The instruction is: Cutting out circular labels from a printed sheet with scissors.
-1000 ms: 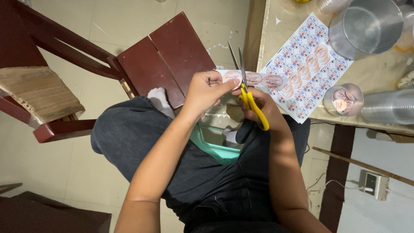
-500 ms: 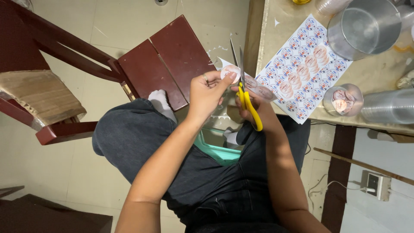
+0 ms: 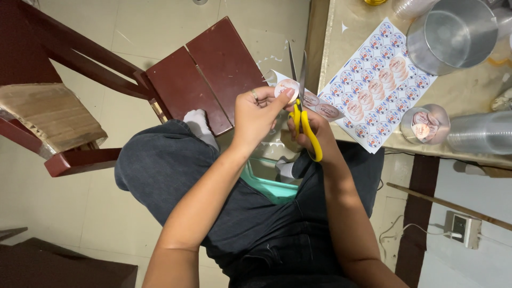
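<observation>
Seated, I work at the centre of the frame: my left hand [image 3: 256,114] pinches a strip of round stickers [image 3: 314,104] between thumb and fingertips, gripping the round sticker at its near end just above my knuckles. My right hand [image 3: 314,133], immediately right of the left and touching the strip from below, is closed through the yellow handles of a pair of scissors [image 3: 300,96]. Their blades point toward the top of the frame, slightly parted, with the strip lying between them right beside my left fingertips. The strip runs on to the right, over my right hand, toward the edge of the table [image 3: 469,101]. On the table, in the upper right of the frame, a printed sticker sheet [image 3: 376,80] lies flat with a small pile of cut stickers on it. A metal pot [image 3: 453,34] stands above the sheet, a clear plastic lid [image 3: 425,124] at its right. A dark red wooden chair [image 3: 208,74] fills the upper left.
</observation>
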